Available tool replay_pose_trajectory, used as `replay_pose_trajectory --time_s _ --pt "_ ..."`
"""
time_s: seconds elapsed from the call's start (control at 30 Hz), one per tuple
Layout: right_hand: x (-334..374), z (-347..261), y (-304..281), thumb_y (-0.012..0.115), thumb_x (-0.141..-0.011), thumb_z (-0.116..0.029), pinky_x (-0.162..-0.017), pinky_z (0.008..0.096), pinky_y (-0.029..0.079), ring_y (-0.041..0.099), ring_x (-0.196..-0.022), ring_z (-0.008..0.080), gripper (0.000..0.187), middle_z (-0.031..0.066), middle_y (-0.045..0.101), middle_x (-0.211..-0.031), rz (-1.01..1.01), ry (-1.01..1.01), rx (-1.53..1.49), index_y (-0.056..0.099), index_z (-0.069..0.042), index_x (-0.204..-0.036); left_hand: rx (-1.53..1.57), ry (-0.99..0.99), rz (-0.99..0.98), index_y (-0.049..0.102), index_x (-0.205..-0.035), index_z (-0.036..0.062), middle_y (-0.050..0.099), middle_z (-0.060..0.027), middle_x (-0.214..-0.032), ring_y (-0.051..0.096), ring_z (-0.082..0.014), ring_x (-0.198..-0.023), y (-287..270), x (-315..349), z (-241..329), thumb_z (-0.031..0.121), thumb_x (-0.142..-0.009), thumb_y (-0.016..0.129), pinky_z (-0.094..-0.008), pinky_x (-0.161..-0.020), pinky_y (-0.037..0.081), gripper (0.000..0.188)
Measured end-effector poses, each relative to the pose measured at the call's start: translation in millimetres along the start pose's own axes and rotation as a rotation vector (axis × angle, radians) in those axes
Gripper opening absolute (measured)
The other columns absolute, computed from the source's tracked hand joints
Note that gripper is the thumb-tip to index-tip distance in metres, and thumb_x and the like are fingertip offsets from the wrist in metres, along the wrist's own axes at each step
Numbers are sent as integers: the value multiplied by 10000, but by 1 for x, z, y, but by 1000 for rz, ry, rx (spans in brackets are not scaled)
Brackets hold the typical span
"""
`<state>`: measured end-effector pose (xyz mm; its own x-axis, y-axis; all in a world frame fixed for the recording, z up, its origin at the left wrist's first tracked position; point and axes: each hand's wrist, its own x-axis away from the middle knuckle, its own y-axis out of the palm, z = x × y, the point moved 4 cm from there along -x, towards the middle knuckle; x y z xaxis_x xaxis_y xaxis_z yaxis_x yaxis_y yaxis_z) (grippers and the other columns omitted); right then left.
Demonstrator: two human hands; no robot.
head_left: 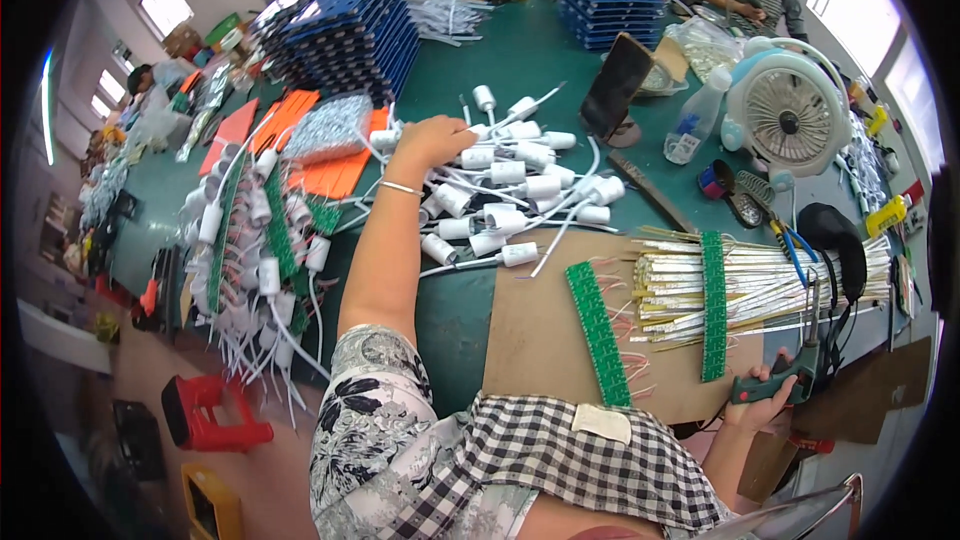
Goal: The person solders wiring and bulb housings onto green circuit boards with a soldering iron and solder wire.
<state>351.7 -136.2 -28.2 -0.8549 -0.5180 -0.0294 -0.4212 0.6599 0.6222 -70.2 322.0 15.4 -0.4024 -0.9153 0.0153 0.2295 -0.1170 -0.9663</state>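
Fingers of the left hand (432, 143) bend over the ten-o'clock edge of a heap of white cylinders with wires (508, 173), most of it spreading toward four o'clock on the bench (455, 325); whether they grip one, I cannot tell. The right hand (762, 407) is wrapped round a green tool (803, 370), a green strip (713, 305) at its eleven o'clock.

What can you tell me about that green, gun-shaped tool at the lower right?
The green, gun-shaped tool has a plastic-looking body and handle, with thin, metallic-looking rods pointing away from the wearer. The person's bare right hand grips its handle, to the right of the long green circuit strips. Whether it is switched on is unclear.
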Motion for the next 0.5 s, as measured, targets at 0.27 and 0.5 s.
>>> replay_pose_trajectory --time_s 0.27,0.5 --pt "9 -7 13 447 -939 -359 -652 300 480 468 -685 114 373 33 502 -1213 15 61 -64 442 -121 -1226 77 210 677 637 -1085 117 630 -128 -1071 565 -298 -1010 -50 50 10 315 -816 577 -420 -883 406 339" --pt "2 -3 -8 458 -938 -348 -663 272 458 455 -666 109 380 57 489 -1237 -30 26 -41 445 -92 -1218 272 -29 705 614 -1016 25 624 -148 -894 589 -299 -829 -66 86 -42 183 -807 588 -393 -733 469 263"
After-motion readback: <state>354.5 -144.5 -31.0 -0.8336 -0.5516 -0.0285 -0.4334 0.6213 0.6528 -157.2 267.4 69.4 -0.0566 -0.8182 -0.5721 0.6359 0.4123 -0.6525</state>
